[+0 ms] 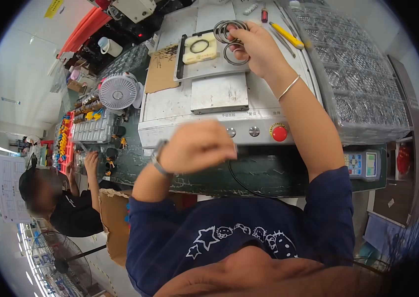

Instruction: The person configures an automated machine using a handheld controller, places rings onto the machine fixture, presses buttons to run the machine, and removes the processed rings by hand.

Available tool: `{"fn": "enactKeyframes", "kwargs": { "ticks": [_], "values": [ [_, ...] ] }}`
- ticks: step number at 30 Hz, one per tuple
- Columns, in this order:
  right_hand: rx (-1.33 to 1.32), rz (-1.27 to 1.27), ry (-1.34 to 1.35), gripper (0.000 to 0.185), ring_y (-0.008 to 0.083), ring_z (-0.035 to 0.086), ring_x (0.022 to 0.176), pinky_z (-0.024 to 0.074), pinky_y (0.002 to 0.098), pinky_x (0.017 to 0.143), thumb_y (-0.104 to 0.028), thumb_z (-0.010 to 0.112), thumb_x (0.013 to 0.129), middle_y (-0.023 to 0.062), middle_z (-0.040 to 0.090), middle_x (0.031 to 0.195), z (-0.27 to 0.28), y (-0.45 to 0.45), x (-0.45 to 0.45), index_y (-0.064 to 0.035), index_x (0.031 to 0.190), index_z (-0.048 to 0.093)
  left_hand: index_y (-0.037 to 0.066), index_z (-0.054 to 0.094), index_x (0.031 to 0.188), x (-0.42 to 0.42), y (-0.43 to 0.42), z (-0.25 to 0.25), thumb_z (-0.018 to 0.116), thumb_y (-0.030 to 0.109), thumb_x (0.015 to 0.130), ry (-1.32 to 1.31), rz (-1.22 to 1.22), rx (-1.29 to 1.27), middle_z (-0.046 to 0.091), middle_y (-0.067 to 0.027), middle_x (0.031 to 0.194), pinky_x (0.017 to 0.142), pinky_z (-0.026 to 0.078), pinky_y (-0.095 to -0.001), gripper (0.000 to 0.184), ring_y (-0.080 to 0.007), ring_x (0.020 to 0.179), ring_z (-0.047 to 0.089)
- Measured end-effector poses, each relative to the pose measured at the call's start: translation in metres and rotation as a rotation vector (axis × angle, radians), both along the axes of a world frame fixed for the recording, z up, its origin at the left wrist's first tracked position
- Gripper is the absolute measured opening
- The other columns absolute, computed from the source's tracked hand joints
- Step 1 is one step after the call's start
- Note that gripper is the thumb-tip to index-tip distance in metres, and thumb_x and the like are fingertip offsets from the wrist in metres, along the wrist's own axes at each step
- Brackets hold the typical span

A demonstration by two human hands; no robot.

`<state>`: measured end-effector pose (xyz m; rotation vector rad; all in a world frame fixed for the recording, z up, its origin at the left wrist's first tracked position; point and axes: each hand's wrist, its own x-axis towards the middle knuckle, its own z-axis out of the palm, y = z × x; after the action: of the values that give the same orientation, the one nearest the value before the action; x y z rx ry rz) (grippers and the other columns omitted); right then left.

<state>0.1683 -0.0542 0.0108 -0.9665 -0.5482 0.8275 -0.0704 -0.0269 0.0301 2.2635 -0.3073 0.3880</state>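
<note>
My right hand (256,47) is closed on several dark metal rings (223,30), which hang from its fingers above the machine. Left of them, another ring (199,46) lies flat on a cream-coloured block (210,55) set in a dark-edged fixture (180,58). My left hand (200,146) is blurred by motion in front of the machine's front panel, close to its silver push buttons (254,131). Its fingers look bent, but whether they hold anything is hidden by the smear.
A red emergency stop button (279,132) sits on the machine's front. A yellow cutter (291,35), tweezers (281,39) and a red screwdriver (264,14) lie at the back right. Clear plastic trays (363,74) are stacked at right. A white fan (118,91) and a co-worker (73,210) are at left.
</note>
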Motion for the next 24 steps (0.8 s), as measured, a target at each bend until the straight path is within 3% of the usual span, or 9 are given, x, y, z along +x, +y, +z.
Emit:
{"fn": "enactKeyframes", "kwargs": {
  "ticks": [4,8,11,14,16,17,19,21,24],
  "values": [
    [0.027,0.16,0.155,0.01,0.0147,0.057,0.072,0.0397,0.0237,0.051,-0.011,0.055,0.092,0.005,0.058,0.086,-0.003,0.0,0.002,-0.0041,0.099,0.056,0.0,0.067,0.083,0.052,0.036,0.023,0.071,0.011,0.083,0.079,0.453,-0.258,0.061,-0.0016,0.069,0.049,0.044,-0.0221,0.012,-0.0068,0.056,0.056],
    [0.098,0.339,0.166,0.015,0.0137,0.06,0.078,0.0446,0.0246,0.062,-0.02,0.055,0.095,0.0028,0.061,0.089,-0.004,0.001,0.008,-0.0051,0.098,0.057,-0.004,0.066,0.092,0.098,0.072,0.022,0.07,0.014,0.085,0.069,0.544,-0.298,0.062,-0.0029,0.067,0.05,0.047,-0.0216,0.02,-0.0078,0.056,0.058],
    [0.072,0.284,0.056,0.01,0.0119,0.058,0.077,0.0441,0.0239,0.062,-0.013,0.056,0.094,0.0019,0.059,0.088,-0.001,0.0,0.0,-0.0048,0.099,0.056,-0.006,0.063,0.103,0.11,0.091,0.015,0.068,0.011,0.087,0.081,0.506,-0.279,0.064,-0.0058,0.078,0.054,0.051,-0.0228,0.024,-0.0096,0.063,0.063],
    [0.077,0.253,0.057,0.008,0.0117,0.056,0.075,0.0444,0.0243,0.062,-0.007,0.057,0.092,0.0027,0.058,0.087,-0.005,0.004,0.003,-0.0046,0.099,0.055,-0.005,0.056,0.112,0.114,0.106,0.012,0.068,0.01,0.085,-0.113,0.446,-0.558,0.063,-0.0061,0.088,0.059,0.055,-0.0241,0.033,-0.0114,0.066,0.065],
    [0.066,0.238,0.052,0.01,0.012,0.055,0.074,0.0442,0.0243,0.059,-0.003,0.057,0.09,0.0037,0.057,0.088,-0.005,0.008,0.006,-0.0042,0.1,0.054,-0.006,0.058,0.107,0.115,0.14,0.009,0.073,0.021,0.081,-0.153,0.765,0.016,0.063,-0.0111,0.089,0.059,0.053,-0.0296,0.04,-0.0168,0.069,0.066],
    [0.032,0.198,0.097,0.01,0.0122,0.054,0.074,0.0437,0.0242,0.058,-0.002,0.056,0.09,0.0042,0.057,0.088,-0.006,0.01,0.008,-0.0041,0.099,0.053,-0.005,0.058,0.104,0.114,0.144,0.014,0.074,0.037,0.077,-0.148,0.862,0.412,0.065,-0.0168,0.093,0.065,0.053,-0.037,0.053,-0.0275,0.075,0.067],
    [-0.021,0.127,0.131,0.01,0.0125,0.053,0.073,0.0429,0.0237,0.055,0.001,0.054,0.089,0.0047,0.055,0.087,-0.009,0.013,0.009,-0.0043,0.097,0.052,-0.004,0.059,0.103,0.118,0.14,0.007,0.069,0.057,0.075,0.041,0.906,0.699,0.065,-0.0195,0.084,0.066,0.051,-0.0392,0.068,-0.0311,0.076,0.066],
    [-0.068,0.055,0.084,0.01,0.0126,0.053,0.073,0.0431,0.0237,0.055,0.001,0.053,0.088,0.0047,0.055,0.086,-0.008,0.016,0.007,-0.0048,0.096,0.051,-0.005,0.059,0.099,0.127,0.121,0.013,0.064,0.065,0.072,0.235,0.911,0.729,0.066,-0.0231,0.087,0.072,0.052,-0.0426,0.075,-0.0375,0.08,0.065],
    [-0.131,-0.051,0.0,0.009,0.0127,0.053,0.07,0.0432,0.0243,0.056,-0.001,0.052,0.088,0.0049,0.055,0.082,-0.007,0.016,0.006,-0.0042,0.096,0.053,-0.011,0.055,0.098,0.139,0.119,0.018,0.066,0.053,0.072,0.436,0.874,0.689,0.066,-0.0282,0.09,0.074,0.053,-0.0422,0.07,-0.0391,0.085,0.066]
  ]
}}
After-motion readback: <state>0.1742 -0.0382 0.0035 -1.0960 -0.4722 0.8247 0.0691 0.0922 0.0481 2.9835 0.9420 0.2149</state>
